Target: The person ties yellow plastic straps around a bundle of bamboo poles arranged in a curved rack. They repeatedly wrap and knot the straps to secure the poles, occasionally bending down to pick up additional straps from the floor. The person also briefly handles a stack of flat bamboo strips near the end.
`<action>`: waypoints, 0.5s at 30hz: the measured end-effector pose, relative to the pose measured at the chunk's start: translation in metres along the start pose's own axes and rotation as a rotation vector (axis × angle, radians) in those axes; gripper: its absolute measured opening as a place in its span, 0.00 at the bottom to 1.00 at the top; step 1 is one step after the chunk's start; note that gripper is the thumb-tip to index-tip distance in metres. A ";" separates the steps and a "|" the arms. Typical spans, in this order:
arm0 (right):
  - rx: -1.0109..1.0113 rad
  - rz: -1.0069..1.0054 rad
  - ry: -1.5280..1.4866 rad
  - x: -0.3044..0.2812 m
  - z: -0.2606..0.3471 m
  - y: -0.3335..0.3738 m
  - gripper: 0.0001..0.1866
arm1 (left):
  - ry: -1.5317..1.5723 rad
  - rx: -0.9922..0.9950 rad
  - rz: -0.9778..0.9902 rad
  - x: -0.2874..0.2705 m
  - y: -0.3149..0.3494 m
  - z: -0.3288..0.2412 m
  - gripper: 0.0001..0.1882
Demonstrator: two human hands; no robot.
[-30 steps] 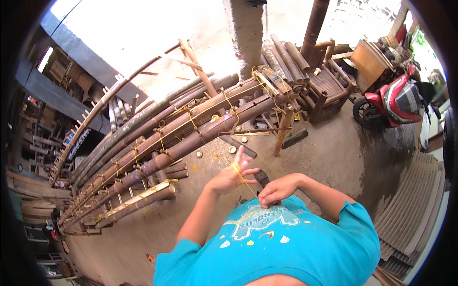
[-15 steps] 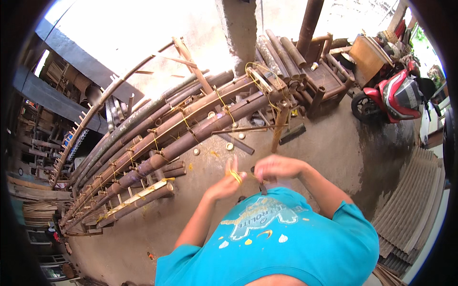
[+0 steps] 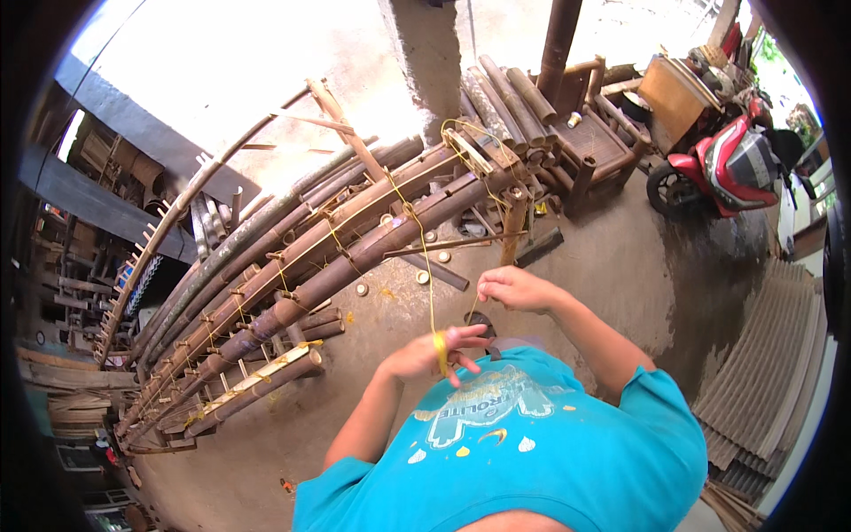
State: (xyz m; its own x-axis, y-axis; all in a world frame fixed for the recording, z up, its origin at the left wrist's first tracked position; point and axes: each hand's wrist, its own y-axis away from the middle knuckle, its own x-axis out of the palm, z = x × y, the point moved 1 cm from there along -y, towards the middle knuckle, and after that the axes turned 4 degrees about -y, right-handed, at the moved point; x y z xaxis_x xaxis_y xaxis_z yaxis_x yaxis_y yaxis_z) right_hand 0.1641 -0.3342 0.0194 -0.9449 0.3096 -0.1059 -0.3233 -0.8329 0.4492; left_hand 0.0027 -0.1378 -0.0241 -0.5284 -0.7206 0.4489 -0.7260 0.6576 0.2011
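Note:
Yellow cord (image 3: 441, 353) is wound in several turns around my left hand (image 3: 425, 355), whose fingers are stretched out and apart. From it a thin strand (image 3: 432, 293) rises to the long bamboo frame (image 3: 372, 244), where yellow ties cross the poles. To the right, my right hand (image 3: 514, 290) is closed in a pinch on a strand of the cord that slants down toward the left hand. Both hands are in front of my blue shirt, apart from the frame.
Bamboo poles (image 3: 505, 102) lie stacked beside a wooden chair (image 3: 589, 146) beyond the frame's far end. A red motorbike (image 3: 731, 168) stands at the right, near stacked corrugated sheets (image 3: 753, 372). Small pale bamboo rings (image 3: 422, 277) are scattered on the concrete floor.
My right hand has moved up and away from the left, drawing out a strand. My left hand has turned and lowered, its fingers now pointing right. The strand to the frame now shows clearly.

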 end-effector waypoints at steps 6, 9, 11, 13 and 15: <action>-0.247 0.651 -0.008 0.053 0.018 0.020 0.13 | 0.330 0.331 -0.451 0.043 0.006 -0.062 0.42; -0.110 0.392 -0.093 0.048 0.021 -0.006 0.12 | 0.440 0.239 -0.027 0.016 0.024 -0.033 0.39; -0.558 0.173 0.077 0.048 0.036 -0.017 0.12 | 0.181 -0.011 -0.138 0.016 0.029 -0.025 0.42; -0.874 0.024 0.266 0.062 0.049 -0.017 0.10 | 0.011 0.009 -0.168 0.023 0.023 -0.030 0.45; -0.923 0.037 0.311 0.076 0.059 -0.014 0.08 | -0.036 -0.015 -0.183 0.029 0.022 -0.036 0.50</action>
State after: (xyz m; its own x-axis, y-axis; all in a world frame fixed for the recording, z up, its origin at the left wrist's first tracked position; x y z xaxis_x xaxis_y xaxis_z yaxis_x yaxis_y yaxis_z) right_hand 0.0999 -0.2718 0.0571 -0.8835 0.2516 -0.3951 -0.0807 -0.9127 -0.4006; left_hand -0.0121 -0.1363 0.0249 -0.4035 -0.8361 0.3717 -0.8050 0.5175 0.2901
